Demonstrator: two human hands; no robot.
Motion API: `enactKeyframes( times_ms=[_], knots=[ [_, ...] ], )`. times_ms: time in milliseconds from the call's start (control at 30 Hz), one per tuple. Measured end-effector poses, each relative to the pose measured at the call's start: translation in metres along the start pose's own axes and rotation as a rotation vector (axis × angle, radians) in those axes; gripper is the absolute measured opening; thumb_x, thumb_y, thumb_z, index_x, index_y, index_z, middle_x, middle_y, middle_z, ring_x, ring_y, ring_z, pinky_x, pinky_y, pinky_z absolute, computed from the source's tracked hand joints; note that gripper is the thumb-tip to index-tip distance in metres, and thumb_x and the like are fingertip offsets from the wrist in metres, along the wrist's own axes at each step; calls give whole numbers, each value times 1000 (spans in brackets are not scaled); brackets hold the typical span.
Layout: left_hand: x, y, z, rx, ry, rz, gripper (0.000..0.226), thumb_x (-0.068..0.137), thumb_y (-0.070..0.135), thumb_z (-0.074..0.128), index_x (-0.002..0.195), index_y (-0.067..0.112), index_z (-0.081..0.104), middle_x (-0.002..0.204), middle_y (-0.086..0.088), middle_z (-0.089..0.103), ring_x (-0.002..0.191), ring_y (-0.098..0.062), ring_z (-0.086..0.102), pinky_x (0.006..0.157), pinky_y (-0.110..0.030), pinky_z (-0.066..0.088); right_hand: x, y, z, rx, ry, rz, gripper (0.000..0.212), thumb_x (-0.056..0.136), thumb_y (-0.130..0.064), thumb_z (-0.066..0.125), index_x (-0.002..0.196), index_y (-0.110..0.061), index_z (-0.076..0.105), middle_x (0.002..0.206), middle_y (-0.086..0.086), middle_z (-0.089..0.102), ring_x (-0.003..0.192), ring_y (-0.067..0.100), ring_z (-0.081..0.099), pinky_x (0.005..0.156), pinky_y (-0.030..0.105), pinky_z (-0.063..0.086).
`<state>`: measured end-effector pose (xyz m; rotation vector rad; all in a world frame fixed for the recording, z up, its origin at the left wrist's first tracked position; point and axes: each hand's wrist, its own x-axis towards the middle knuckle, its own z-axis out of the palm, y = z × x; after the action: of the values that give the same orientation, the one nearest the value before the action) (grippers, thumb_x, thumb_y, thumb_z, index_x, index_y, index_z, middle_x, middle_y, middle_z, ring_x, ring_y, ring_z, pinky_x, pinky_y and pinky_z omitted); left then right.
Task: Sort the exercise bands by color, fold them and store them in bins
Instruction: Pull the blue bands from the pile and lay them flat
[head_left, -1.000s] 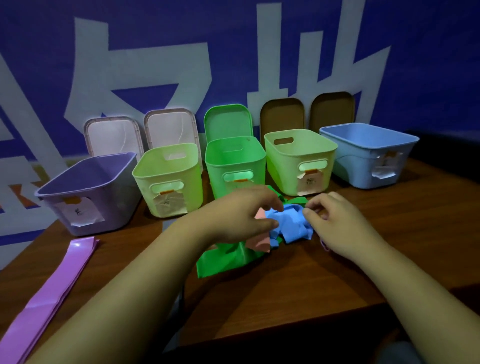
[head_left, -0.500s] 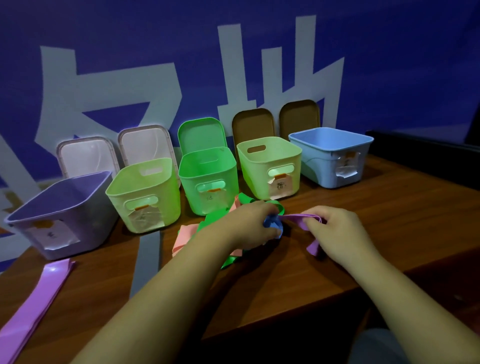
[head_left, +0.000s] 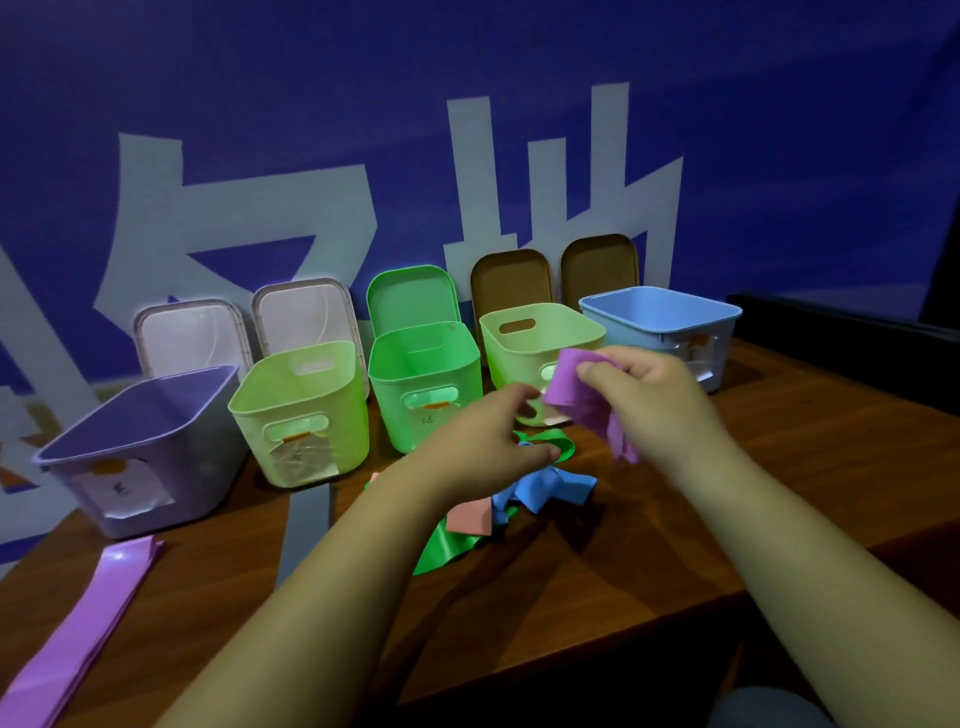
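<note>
One purple band (head_left: 576, 395) is up off the table (head_left: 623, 597), pinched btwn thumb & fingers of the right hand (head_left: 654, 400), in front of the yellow-green bin (head_left: 506, 371). Its tail hangs crumpled below that hand. Left hand (head_left: 483, 447) hovers over the tangle of blue band (head_left: 550, 488), pink band (head_left: 470, 519) & green band (head_left: 447, 551), fingers curled; can't tell if it pinches anything. Judging by the drape: thin, soft, v. light, prob. stretchy & a bit clingy. Best hold is at the two ends, one per hand, pulled flat before folding; a mid-grab just bunches it. Purple bin (head_left: 208, 457) sits far left, w/ a flat purple strip (head_left: 88, 623) on the table near it.
</note>
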<state>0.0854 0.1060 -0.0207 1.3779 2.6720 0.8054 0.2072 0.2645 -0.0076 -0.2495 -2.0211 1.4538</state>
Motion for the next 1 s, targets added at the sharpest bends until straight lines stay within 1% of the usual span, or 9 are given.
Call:
enactKeyframes(
  times_ms=[100, 167, 300, 367, 467, 600, 767, 833, 1000],
  knots=[
    [-14, -3, -18, -164, 138, 110, 61, 90, 25, 79, 142, 42, 53, 123, 17, 69, 94, -4, 70, 86, -34, 60, 4, -3, 18, 49, -113, 28, 23, 101, -24, 66, 87, -29, 85, 93, 1, 81, 94, 21, 74, 84, 35, 58],
    [-26, -11, -32, -147, 169, 114, 57, 89, 19, 80, 137, 41, 58, 118, 18, 70, 90, -4, 70, 83, -31, 59, 5, -3, 31, 95, -160, 53, 29, 100, -23, 67, 82, -35, 86, 90, -3, 81, 93, 18, 75, 88, 37, 56],
    [-49, -39, -62, -316, 9, 60, 55, 84, 34, 90, 133, 34, 63, 116, 7, 74, 104, -27, 72, 92, -48, 62, 12, 7, 59, 150, -197, 107, 21, 98, -22, 71, 82, -18, 84, 77, -7, 76, 80, 10, 67, 76, 28, 51],
    [-58, -53, -71, -381, 11, 20, 56, 81, 41, 91, 131, 33, 65, 116, 0, 74, 108, -34, 70, 93, -55, 61, 16, 10, 74, 153, -226, 128, 19, 98, -23, 70, 85, -19, 84, 77, -6, 75, 77, 9, 66, 71, 27, 51],
    [-68, -71, -79, -345, 100, -13, 53, 80, 45, 90, 127, 34, 67, 111, 7, 75, 104, -17, 72, 90, -41, 62, 24, 16, 98, 83, -280, 67, 13, 97, -25, 73, 91, -24, 84, 85, -6, 78, 83, 12, 68, 79, 35, 53],
    [-70, -92, -80, -215, 237, -58, 54, 84, 38, 88, 133, 36, 66, 122, 15, 71, 109, -3, 68, 97, -29, 57, 34, 19, 120, 0, -360, -4, 9, 98, -25, 74, 99, -28, 82, 94, -9, 80, 92, 11, 73, 82, 28, 56],
    [-63, -123, -71, -28, 314, 22, 54, 85, 31, 88, 135, 34, 67, 125, 8, 63, 116, -8, 61, 101, -30, 51, 38, 29, 134, 8, -470, 30, 21, 102, -40, 68, 94, -25, 81, 76, -1, 71, 76, 16, 60, 73, 33, 45],
    [-58, -132, -65, -6, 325, 44, 52, 85, 27, 88, 133, 33, 68, 121, 6, 63, 111, -9, 61, 97, -30, 51, 38, 36, 137, 47, -502, 32, 17, 102, -34, 69, 97, -24, 81, 69, -10, 68, 68, 14, 62, 69, 32, 49],
    [-53, -150, -47, 34, 287, 97, 53, 89, 20, 84, 136, 36, 66, 117, 10, 59, 107, -4, 58, 90, -18, 47, 34, 62, 147, 46, -548, 25, 9, 100, -25, 75, 101, -18, 80, 74, 8, 74, 63, 13, 64, 60, 27, 52]
  ],
)
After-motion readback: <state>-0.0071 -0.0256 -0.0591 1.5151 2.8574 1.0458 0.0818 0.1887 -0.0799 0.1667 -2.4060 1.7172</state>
